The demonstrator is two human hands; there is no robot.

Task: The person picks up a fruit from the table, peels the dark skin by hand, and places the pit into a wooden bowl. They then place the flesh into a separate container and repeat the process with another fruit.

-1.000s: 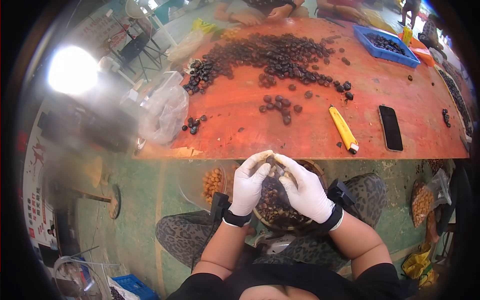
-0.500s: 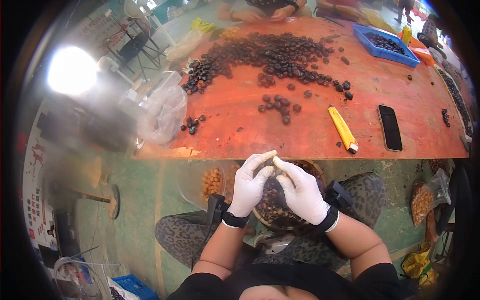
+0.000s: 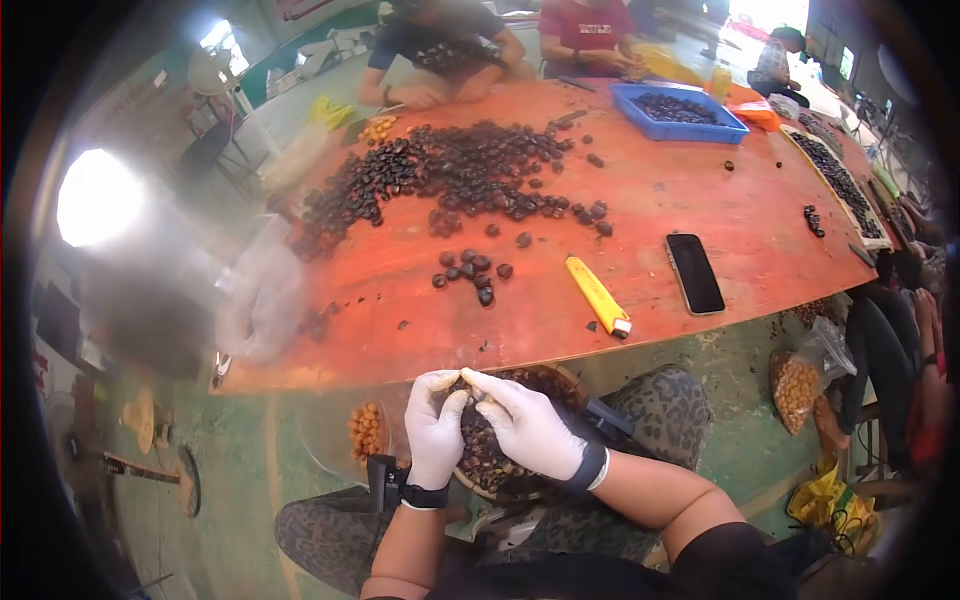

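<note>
My left hand [image 3: 434,430] and my right hand [image 3: 530,425], both in white gloves, meet at the fingertips just off the table's front edge. Their fingers are closed in a pinch around something small and mostly hidden. Below them is a round basket [image 3: 572,378] filled with dark shells and scraps. Peeled yellow-orange nuts [image 3: 367,433] lie in a clear container to the left of my left hand. On the red table [image 3: 400,355], beyond my hands, several dark nuts [image 3: 478,268] sit in a small cluster.
A large heap of dark nuts [image 3: 450,165] covers the table's far left. Nearer are a yellow utility knife [image 3: 598,297] and a phone [image 3: 695,273]. A blue tray [image 3: 690,130] of dark nuts stands at the back. People sit across the table. A bag of peeled nuts [image 3: 795,393] is at right.
The view has tilted up and turned right, bringing more of the people opposite into sight. My hands stay together at the fingertips, in the same pinch.
</note>
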